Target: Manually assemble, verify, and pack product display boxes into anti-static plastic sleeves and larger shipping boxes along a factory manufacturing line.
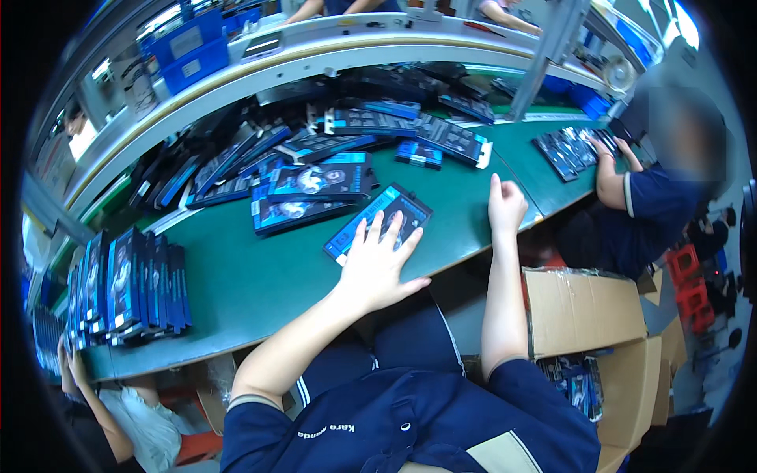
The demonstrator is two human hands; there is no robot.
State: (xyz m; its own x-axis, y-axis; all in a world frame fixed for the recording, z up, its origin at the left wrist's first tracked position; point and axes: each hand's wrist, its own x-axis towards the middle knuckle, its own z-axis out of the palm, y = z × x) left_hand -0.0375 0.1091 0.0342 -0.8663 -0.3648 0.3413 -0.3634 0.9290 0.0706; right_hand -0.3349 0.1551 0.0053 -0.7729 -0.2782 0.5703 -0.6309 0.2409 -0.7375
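Note:
My left hand (377,264) lies with spread fingers on top of a flat black and blue retail box (410,206) on the green table. To the right, my right hand (506,208) is held above the table's front edge, fingers curled into a fist and thumb pointing up. Nothing shows in that fist. Just beyond the left hand, two more black and blue boxes (319,183) are stacked flat, partly overlapping. A small blue box (419,154) sits behind them.
A heap of boxes (371,122) fills the table's back under a shelf (315,47). Upright boxes (130,284) stand in rows at left. One co-worker (654,189) handles black packs (564,154) at right; another's hands show at far left. An open carton (583,311) holds more boxes.

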